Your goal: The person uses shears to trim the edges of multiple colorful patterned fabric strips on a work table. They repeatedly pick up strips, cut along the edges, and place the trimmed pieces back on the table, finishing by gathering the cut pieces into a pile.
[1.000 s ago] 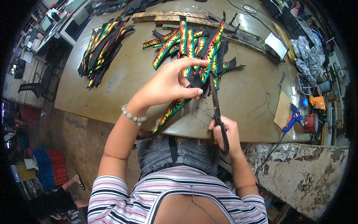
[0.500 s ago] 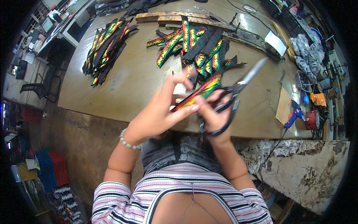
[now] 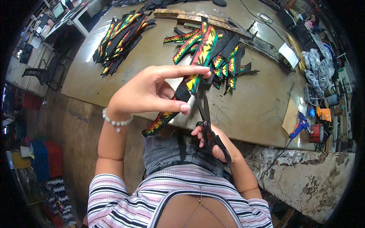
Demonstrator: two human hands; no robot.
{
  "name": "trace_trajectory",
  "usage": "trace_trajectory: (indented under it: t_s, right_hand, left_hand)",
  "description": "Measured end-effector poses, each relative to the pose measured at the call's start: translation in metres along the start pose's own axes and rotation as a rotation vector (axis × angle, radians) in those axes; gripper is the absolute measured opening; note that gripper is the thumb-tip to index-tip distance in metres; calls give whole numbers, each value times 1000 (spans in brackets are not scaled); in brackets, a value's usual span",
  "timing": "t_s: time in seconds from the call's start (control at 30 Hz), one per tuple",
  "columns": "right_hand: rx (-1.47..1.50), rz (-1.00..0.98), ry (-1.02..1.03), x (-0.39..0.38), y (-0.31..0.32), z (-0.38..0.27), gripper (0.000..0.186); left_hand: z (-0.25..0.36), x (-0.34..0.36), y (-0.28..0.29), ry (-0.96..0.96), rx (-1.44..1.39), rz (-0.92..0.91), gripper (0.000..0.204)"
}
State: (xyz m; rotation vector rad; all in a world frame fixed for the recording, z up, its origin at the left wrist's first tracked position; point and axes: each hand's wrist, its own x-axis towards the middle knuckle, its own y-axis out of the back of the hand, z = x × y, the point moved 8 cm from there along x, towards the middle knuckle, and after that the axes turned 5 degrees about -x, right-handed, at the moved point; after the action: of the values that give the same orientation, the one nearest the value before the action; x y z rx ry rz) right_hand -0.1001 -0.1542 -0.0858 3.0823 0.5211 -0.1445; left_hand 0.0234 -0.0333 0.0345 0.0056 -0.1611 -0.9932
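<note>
Left hand [image 3: 140,91] pinches 1 long black, red, yellow and green fabric strip [image 3: 195,79] over the smooth tan tabletop [image 3: 249,108]; right hand [image 3: 228,142] grips 1 pair of black metal scissors [image 3: 206,123], swung round, parted blades now right at the strip! Beyond: 2 heaps of similar strips [image 3: 121,40], 1 blue glue gun [image 3: 299,127]

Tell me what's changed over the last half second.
The right hand has drawn back toward the body, and the scissors have swung from pointing rightward to pointing forward, blades by the patterned strap. The left hand has shifted forward and leftward, the strap now stretching ahead of it. Unchanged: scissors in the right hand, left-hand strap pile, blue glue gun.
</note>
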Motion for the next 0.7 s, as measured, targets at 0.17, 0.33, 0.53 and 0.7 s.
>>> trace_trajectory:
  t_s: [0.17,0.33,0.53,0.7]
  right_hand:
    - [-225,-38,39,6,1,-19,73]
    - [-101,-5,9,3,3,-25,92]
    - [-163,10,-16,-6,6,-25,82]
    - [-322,19,-68,-11,12,-23,72]
  left_hand:
    - [-14,3,-11,88,-105,-51,67]
    - [-23,8,-11,100,-189,-37,68]
    - [-29,8,-17,127,-181,-52,71]
    - [-30,12,-18,145,-198,16,74]
